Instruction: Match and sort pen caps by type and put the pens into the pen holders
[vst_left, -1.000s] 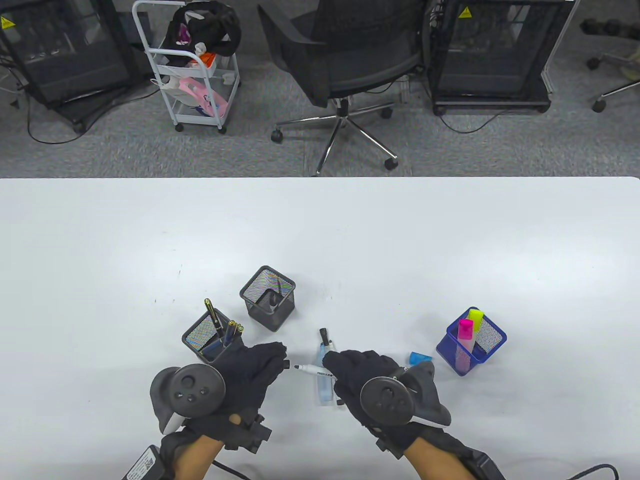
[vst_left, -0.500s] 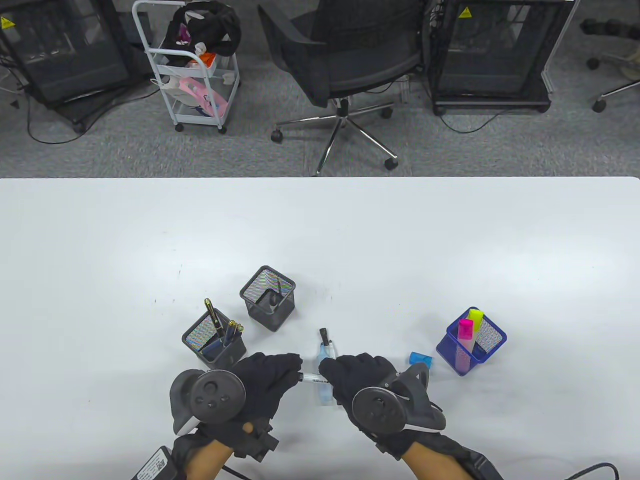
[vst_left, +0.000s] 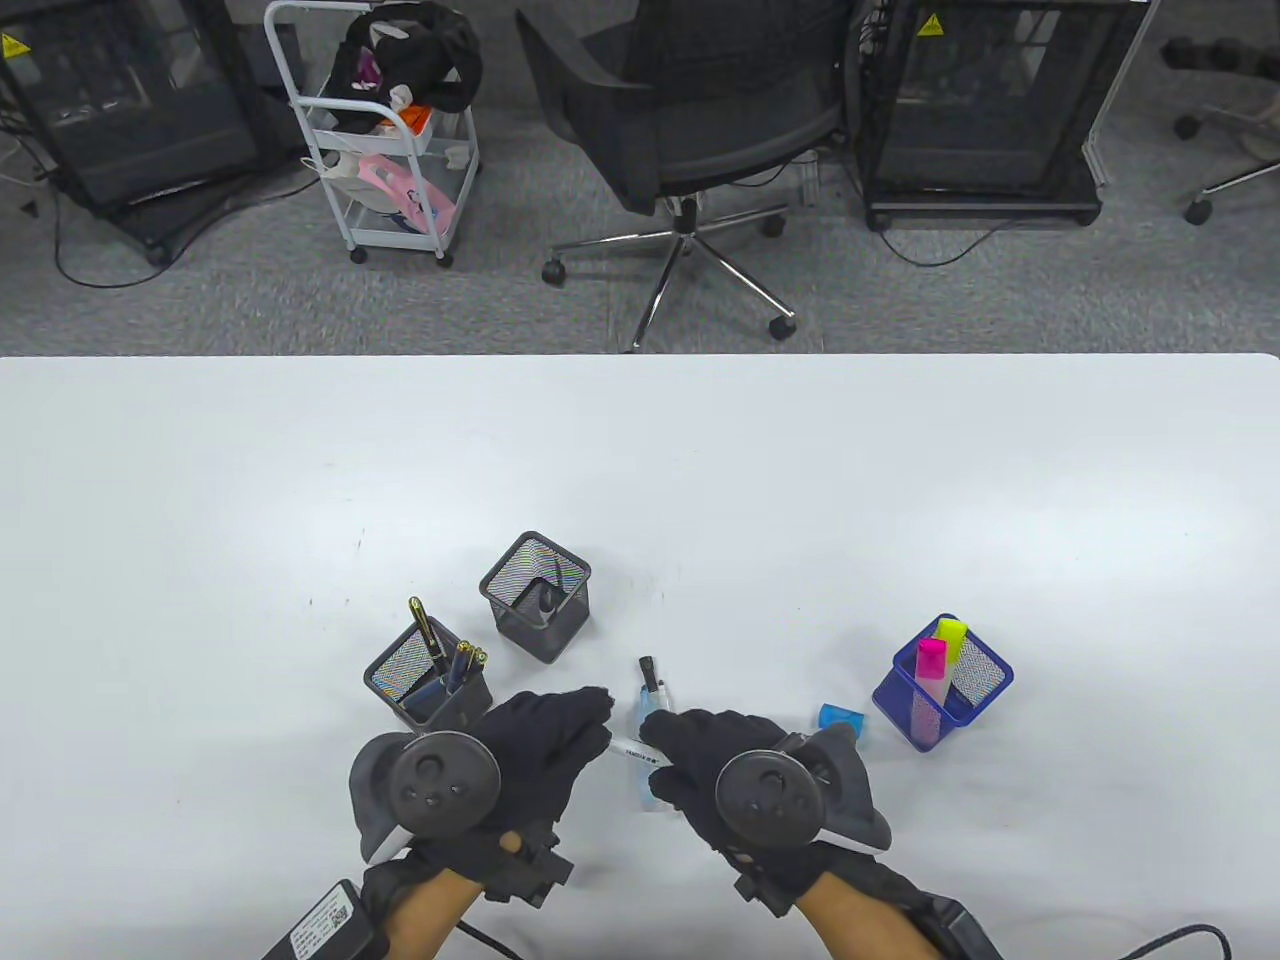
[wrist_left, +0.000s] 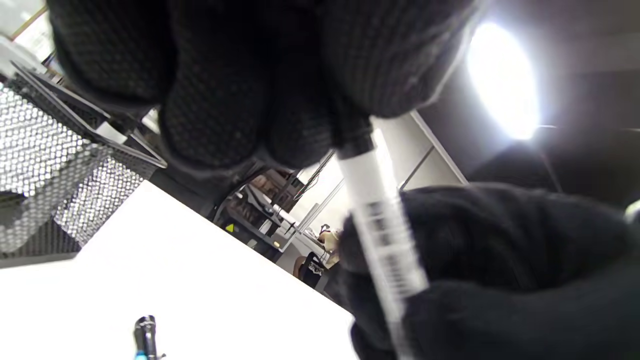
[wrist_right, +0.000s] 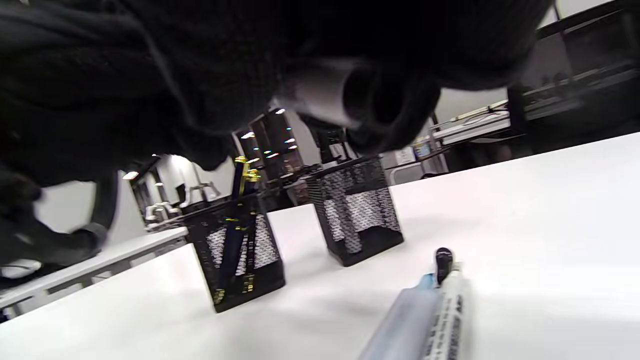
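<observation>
My right hand (vst_left: 665, 738) grips the barrel of a white marker (vst_left: 630, 752) and holds it level above the table. My left hand (vst_left: 592, 715) pinches a black cap (wrist_left: 352, 142) that sits on the marker's left end. In the left wrist view the white barrel (wrist_left: 382, 225) runs from the capped end down into my right glove. Below my hands a pale blue highlighter (vst_left: 648, 790) lies uncapped beside a second white marker (vst_left: 655, 685) with a black cap. A loose blue cap (vst_left: 840, 717) lies to the right.
Two black mesh holders stand at the left: the nearer one (vst_left: 425, 685) holds several pens, the farther one (vst_left: 535, 597) a marker. A blue mesh holder (vst_left: 945, 685) at the right holds a pink and a yellow highlighter. A cable trails along the front edge.
My left hand moved right and closed the gap to the marker's bare tip. The black cap now covers that tip. My right hand drew slightly left and toward me.
</observation>
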